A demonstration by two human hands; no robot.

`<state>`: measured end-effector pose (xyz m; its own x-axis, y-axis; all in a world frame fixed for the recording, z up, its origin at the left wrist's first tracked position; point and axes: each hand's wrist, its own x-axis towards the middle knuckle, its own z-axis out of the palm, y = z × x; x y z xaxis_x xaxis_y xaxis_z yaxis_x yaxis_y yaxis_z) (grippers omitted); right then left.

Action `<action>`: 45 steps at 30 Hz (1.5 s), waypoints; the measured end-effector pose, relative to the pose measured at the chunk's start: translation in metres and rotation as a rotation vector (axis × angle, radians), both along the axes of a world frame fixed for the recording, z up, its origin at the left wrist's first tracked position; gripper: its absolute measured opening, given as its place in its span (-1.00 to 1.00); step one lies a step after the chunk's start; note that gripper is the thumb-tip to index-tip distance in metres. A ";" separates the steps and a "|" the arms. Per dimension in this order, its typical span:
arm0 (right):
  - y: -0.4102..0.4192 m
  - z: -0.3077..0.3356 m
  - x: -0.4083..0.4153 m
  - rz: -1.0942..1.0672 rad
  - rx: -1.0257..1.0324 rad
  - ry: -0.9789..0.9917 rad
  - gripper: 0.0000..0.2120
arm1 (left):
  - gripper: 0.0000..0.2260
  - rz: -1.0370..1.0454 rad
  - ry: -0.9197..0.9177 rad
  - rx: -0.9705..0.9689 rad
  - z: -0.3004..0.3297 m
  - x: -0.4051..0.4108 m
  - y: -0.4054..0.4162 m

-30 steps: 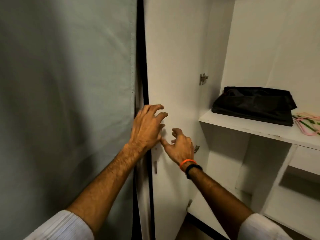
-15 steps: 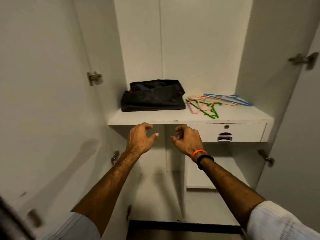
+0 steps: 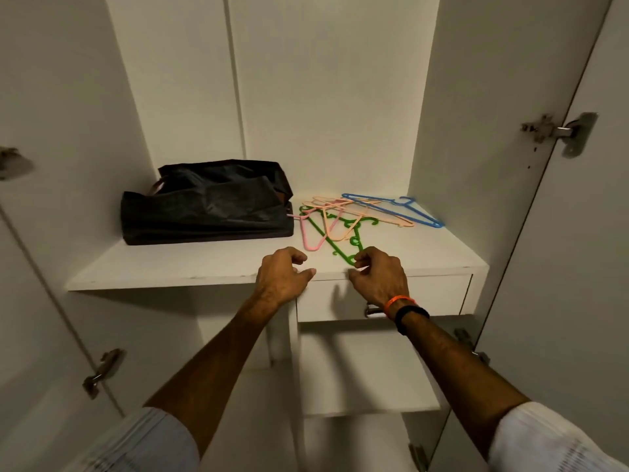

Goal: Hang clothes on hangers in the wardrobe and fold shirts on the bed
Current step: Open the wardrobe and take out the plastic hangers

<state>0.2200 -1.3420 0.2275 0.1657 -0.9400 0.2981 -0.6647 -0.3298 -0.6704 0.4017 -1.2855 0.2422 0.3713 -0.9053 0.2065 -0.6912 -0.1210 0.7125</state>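
Note:
Several plastic hangers lie in a loose pile on the white wardrobe shelf [image 3: 170, 267]: a green hanger [image 3: 335, 245] nearest the front, a pink hanger [image 3: 308, 238], a peach hanger [image 3: 335, 229] and a blue hanger [image 3: 398, 211] at the back right. My left hand [image 3: 280, 279] hovers at the shelf's front edge, fingers loosely curled, holding nothing. My right hand [image 3: 377, 277] is beside it, its curled fingertips right at the near end of the green hanger; no grip on it shows. No clothes are in view.
A black fabric bag [image 3: 207, 206] fills the shelf's left half. Under the shelf on the right is a closed white drawer [image 3: 435, 294], with lower compartments below. The left door [image 3: 41, 267] and right door [image 3: 578, 267] stand open on both sides.
A second ago both hands were at the left door's edge. The view has swung to face the open wardrobe, and both hands have moved up to the shelf edge near the hangers.

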 end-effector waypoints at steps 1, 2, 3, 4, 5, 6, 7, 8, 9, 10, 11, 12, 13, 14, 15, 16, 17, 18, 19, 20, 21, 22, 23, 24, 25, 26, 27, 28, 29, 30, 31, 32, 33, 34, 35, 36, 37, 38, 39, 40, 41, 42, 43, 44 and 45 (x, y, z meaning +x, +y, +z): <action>-0.014 -0.001 0.000 -0.002 0.002 -0.002 -0.71 | -0.63 -0.004 0.006 0.003 -0.001 0.001 -0.015; -0.029 -0.001 0.001 -0.006 -0.003 0.000 -0.71 | -0.63 -0.011 0.012 0.006 -0.003 0.002 -0.033; -0.046 -0.002 0.003 -0.010 -0.012 0.004 -0.72 | -0.63 -0.021 0.012 0.007 -0.005 0.004 -0.050; -0.062 -0.003 0.005 -0.018 -0.016 0.009 -0.72 | -0.64 -0.036 0.012 0.005 -0.007 0.006 -0.068; -0.078 -0.004 0.007 -0.023 -0.019 0.013 -0.74 | -0.64 -0.053 0.012 0.001 -0.008 0.008 -0.086; -0.090 -0.004 0.010 -0.026 -0.023 0.020 -0.75 | -0.64 -0.068 0.012 -0.004 -0.009 0.010 -0.099; -0.105 -0.006 0.014 -0.033 -0.027 0.027 -0.75 | -0.65 -0.082 0.013 -0.007 -0.010 0.014 -0.116; -0.122 -0.006 0.020 -0.044 -0.027 0.034 -0.75 | -0.65 -0.095 0.013 -0.002 -0.011 0.020 -0.135; -0.134 -0.006 0.024 -0.050 -0.021 0.044 -0.75 | -0.66 -0.105 0.014 0.003 -0.012 0.024 -0.149; -0.143 -0.005 0.027 -0.053 -0.011 0.055 -0.74 | -0.67 -0.115 0.015 0.010 -0.011 0.028 -0.160; -0.154 -0.004 0.031 -0.058 0.000 0.068 -0.73 | -0.68 -0.123 0.013 0.017 -0.011 0.033 -0.175; -0.168 -0.004 0.037 -0.064 0.004 0.081 -0.73 | -0.68 -0.128 0.006 0.024 -0.011 0.038 -0.192; -0.181 -0.003 0.042 -0.070 0.004 0.088 -0.73 | -0.68 -0.131 0.001 0.034 -0.010 0.043 -0.208; -0.192 -0.002 0.047 -0.076 0.002 0.089 -0.73 | -0.67 -0.132 -0.001 0.047 -0.008 0.048 -0.223; -0.204 -0.001 0.052 -0.082 0.002 0.087 -0.73 | -0.67 -0.133 0.003 0.057 -0.007 0.052 -0.237; -0.213 -0.001 0.055 -0.086 0.007 0.090 -0.73 | -0.68 -0.133 0.003 0.063 -0.007 0.054 -0.248; -0.223 -0.002 0.058 -0.091 0.016 0.098 -0.73 | -0.69 -0.134 0.002 0.063 -0.008 0.055 -0.261; -0.232 -0.002 0.060 -0.093 0.024 0.110 -0.72 | -0.69 -0.137 -0.003 0.063 -0.009 0.056 -0.271; -0.241 -0.002 0.061 -0.092 0.028 0.119 -0.72 | -0.69 -0.140 -0.008 0.067 -0.010 0.056 -0.280; -0.250 -0.002 0.061 -0.091 0.029 0.128 -0.70 | -0.68 -0.140 -0.012 0.076 -0.012 0.055 -0.288; -0.257 -0.002 0.061 -0.092 0.032 0.131 -0.69 | -0.67 -0.133 -0.010 0.086 -0.013 0.054 -0.295; -0.265 -0.002 0.060 -0.091 0.035 0.137 -0.68 | -0.66 -0.117 -0.002 0.100 -0.015 0.053 -0.303; -0.273 -0.002 0.058 -0.090 0.039 0.141 -0.68 | -0.64 -0.098 0.005 0.114 -0.018 0.052 -0.310; -0.281 -0.002 0.056 -0.093 0.037 0.147 -0.67 | -0.62 -0.077 0.003 0.127 -0.020 0.050 -0.318; -0.289 -0.003 0.054 -0.094 0.036 0.155 -0.67 | -0.60 -0.058 -0.002 0.143 -0.021 0.048 -0.324; -0.295 -0.003 0.052 -0.094 0.034 0.164 -0.67 | -0.58 -0.039 -0.009 0.161 -0.022 0.046 -0.329; -0.302 -0.003 0.049 -0.094 0.036 0.170 -0.67 | -0.56 -0.017 -0.010 0.174 -0.023 0.045 -0.335; -0.310 -0.004 0.046 -0.093 0.039 0.178 -0.68 | -0.54 0.006 -0.010 0.178 -0.023 0.043 -0.341; -0.315 -0.004 0.045 -0.091 0.042 0.184 -0.68 | -0.53 0.025 -0.009 0.174 -0.022 0.041 -0.345; -0.320 -0.004 0.044 -0.090 0.042 0.192 -0.68 | -0.53 0.041 -0.001 0.172 -0.021 0.040 -0.348; -0.326 -0.004 0.042 -0.090 0.041 0.195 -0.69 | -0.53 0.054 0.021 0.171 -0.020 0.039 -0.352; -0.331 -0.004 0.040 -0.091 0.039 0.193 -0.69 | -0.54 0.071 0.059 0.166 -0.020 0.039 -0.357; -0.337 -0.003 0.038 -0.093 0.035 0.191 -0.70 | -0.54 0.096 0.112 0.151 -0.020 0.040 -0.364; -0.341 -0.003 0.036 -0.096 0.027 0.195 -0.70 | -0.56 0.125 0.179 0.120 -0.020 0.041 -0.370; -0.346 -0.003 0.033 -0.096 0.016 0.202 -0.70 | -0.60 0.156 0.252 0.077 -0.020 0.041 -0.375; -0.349 -0.002 0.031 -0.090 0.005 0.215 -0.69 | -0.64 0.183 0.334 0.021 -0.020 0.042 -0.378; -0.353 -0.002 0.029 -0.079 -0.006 0.230 -0.67 | -0.67 0.199 0.420 -0.037 -0.018 0.042 -0.382; -0.356 -0.002 0.027 -0.065 -0.022 0.256 -0.64 | -0.69 0.205 0.503 -0.086 -0.016 0.042 -0.384; -0.359 -0.002 0.026 -0.054 -0.045 0.295 -0.60 | -0.71 0.208 0.567 -0.122 -0.013 0.041 -0.386; -0.363 -0.002 0.025 -0.051 -0.069 0.359 -0.58 | -0.72 0.211 0.606 -0.150 -0.009 0.041 -0.387; -0.367 -0.002 0.024 -0.055 -0.092 0.452 -0.57 | -0.74 0.213 0.631 -0.168 -0.006 0.041 -0.388; -0.371 -0.002 0.024 -0.062 -0.099 0.568 -0.57 | -0.75 0.210 0.651 -0.177 -0.003 0.041 -0.389; -0.373 -0.001 0.024 -0.068 -0.089 0.665 -0.59 | -0.76 0.204 0.664 -0.178 -0.001 0.041 -0.389; -0.374 0.001 0.024 -0.069 -0.072 0.725 -0.61 | -0.76 0.199 0.664 -0.179 0.001 0.041 -0.389; -0.375 0.003 0.025 -0.067 -0.057 0.743 -0.64 | -0.76 0.197 0.660 -0.178 0.001 0.041 -0.389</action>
<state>0.2446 -1.7170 0.2304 0.2852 -0.9417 0.1787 -0.9558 -0.2933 -0.0202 0.4431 -1.6743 0.2435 0.6232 -0.7818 0.0203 -0.0861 -0.0428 0.9954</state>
